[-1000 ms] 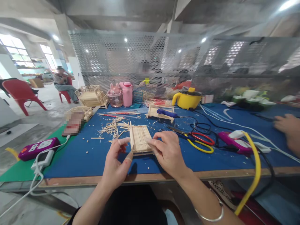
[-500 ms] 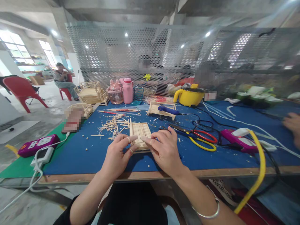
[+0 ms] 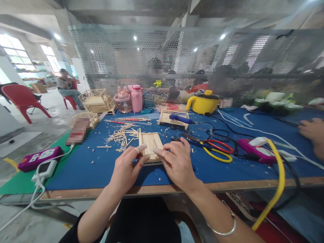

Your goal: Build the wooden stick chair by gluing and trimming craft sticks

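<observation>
A small panel of pale wooden sticks [image 3: 151,139] lies on the blue mat, its sticks side by side with a raised edge at the left. My left hand [image 3: 128,166] is at the panel's near left, thumb and forefinger closed on the end of a thin wooden stick [image 3: 152,154] that lies crosswise over the panel. Opposite it, my right hand [image 3: 177,163] has its fingertips closed at the stick's other end. The fingers partly cover the panel's near corners. Tape or finger covers wrap some fingertips.
Loose cut sticks [image 3: 123,135] lie beyond my left hand. A blue glue gun [image 3: 181,118] rests on another stick frame [image 3: 164,118]. Scissors [image 3: 217,145], a purple power strip [image 3: 255,150] and cables are at right. A yellow pot [image 3: 205,104] stands behind; a co-worker's hand [image 3: 312,131] is far right.
The view has shifted slightly. My fingers have moved only a little over the panel, and the co-worker's hand at the far right has come further into view.
</observation>
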Motion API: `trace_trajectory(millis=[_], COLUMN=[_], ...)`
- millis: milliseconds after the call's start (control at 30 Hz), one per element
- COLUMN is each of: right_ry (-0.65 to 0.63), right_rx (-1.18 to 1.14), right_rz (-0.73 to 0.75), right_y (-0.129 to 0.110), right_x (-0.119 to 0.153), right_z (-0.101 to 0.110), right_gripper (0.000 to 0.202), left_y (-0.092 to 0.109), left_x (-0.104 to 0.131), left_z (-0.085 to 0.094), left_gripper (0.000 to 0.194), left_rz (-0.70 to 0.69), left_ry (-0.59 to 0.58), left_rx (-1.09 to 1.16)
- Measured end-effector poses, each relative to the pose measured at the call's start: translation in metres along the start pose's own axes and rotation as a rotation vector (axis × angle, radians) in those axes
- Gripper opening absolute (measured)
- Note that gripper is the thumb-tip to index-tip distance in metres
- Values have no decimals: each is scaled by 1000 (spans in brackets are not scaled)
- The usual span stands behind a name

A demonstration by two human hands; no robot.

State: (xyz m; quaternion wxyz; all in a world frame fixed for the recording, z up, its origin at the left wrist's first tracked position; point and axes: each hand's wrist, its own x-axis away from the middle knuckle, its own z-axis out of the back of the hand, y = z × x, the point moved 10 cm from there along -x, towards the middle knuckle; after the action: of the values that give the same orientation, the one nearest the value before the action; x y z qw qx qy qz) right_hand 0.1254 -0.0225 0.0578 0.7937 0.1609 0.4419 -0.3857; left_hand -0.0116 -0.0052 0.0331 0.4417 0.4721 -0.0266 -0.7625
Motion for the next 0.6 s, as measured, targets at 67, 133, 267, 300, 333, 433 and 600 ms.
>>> trace_trajectory(millis=[67,133,267,300,333,433,600], right_ry=[-2,2,40,47,47,30,97], right_rx=[-6,-15,-49,-58,-65,-91,-314], right_rz=[6,10,13,23,37,72,-189], right_y=[0,0,-1,-3,-5,-9,30], right_x=[0,0,1,2,2,3,12], right_z=[0,2,14,16,17,17,18], right_gripper=[17,18,18,18,18,18,44], left_y=[-1,-1,5,10,15,20,13], left_x=[1,3,8,9,10,11,11], left_z=[-1,2,19,21,22,18,20], left_gripper=[22,24,32,29,24,14,15], left_rz=[7,19,-21,-60,-102,-159,-129], left_ry=[-2,26,175,194,199,175,214], left_rx=[8,-3,-75,-84,-86,-82,-91])
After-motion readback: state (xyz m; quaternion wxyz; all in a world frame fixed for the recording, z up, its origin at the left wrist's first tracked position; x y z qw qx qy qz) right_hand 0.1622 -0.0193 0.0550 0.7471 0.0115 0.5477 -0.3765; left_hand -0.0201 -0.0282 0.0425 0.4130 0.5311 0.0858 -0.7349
